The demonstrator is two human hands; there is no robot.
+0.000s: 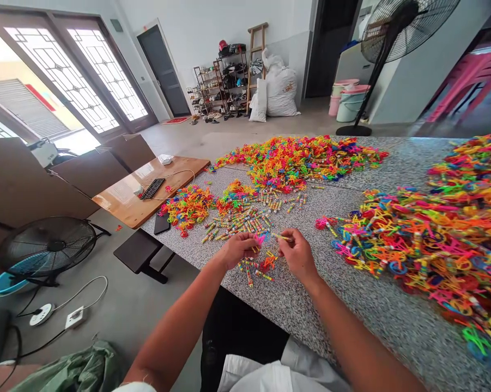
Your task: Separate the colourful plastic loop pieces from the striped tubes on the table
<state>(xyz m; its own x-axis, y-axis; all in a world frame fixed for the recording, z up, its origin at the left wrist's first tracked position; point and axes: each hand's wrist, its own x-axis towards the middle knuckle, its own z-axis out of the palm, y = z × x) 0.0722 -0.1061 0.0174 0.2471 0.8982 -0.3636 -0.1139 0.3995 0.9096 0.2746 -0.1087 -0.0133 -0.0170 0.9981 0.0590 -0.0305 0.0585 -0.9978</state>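
Note:
My left hand (237,249) pinches small colourful plastic pieces (261,238), pink and blue at the top, whose exact kind is too small to tell. A thin patterned tube (281,237) sticks out to the left from the closed fingers of my right hand (297,253), its end close to those pieces. Just beyond both hands lies a heap of similar printed tubes (239,223) on the speckled stone table (294,305). Below the hands, a few tubes (250,276) with bright plastic parts lie near the front edge.
Bright plastic pieces form a far heap (294,160), a smaller left heap (190,207) and a large right heap (429,239). A phone (162,223) lies at the left edge. Beyond are a wooden board (147,188), a black bench (139,250) and a floor fan (49,247).

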